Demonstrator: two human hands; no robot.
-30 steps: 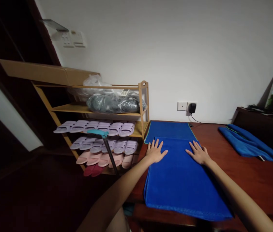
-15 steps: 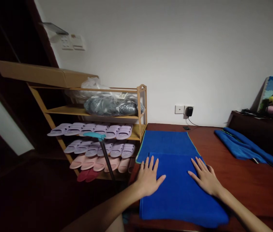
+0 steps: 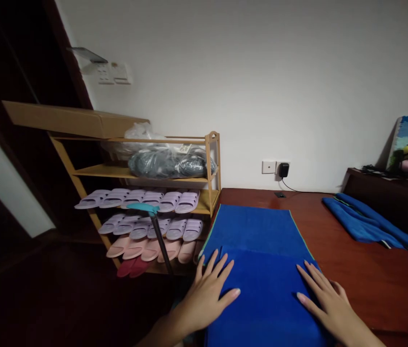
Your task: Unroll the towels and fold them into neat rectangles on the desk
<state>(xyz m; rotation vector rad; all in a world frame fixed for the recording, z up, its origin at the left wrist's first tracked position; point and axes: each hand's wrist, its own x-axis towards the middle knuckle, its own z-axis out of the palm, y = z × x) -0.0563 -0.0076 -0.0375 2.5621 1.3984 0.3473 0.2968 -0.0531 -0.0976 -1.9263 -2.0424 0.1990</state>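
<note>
The left hand (image 3: 204, 296) and right hand (image 3: 330, 303) are sliding back toward the body, and more of the pale blue section (image 3: 254, 229) is showing beyond the fingertips. Both hands are lying open, fingers spread, grasping nothing. The bright blue cloth (image 3: 265, 289) is lying under and between them on the table (image 3: 374, 284), its far edge running just ahead of the thumbs; the motion is apparently pulling it nearer. A spare cloth (image 3: 365, 224) is lying beyond the right hand.
</note>
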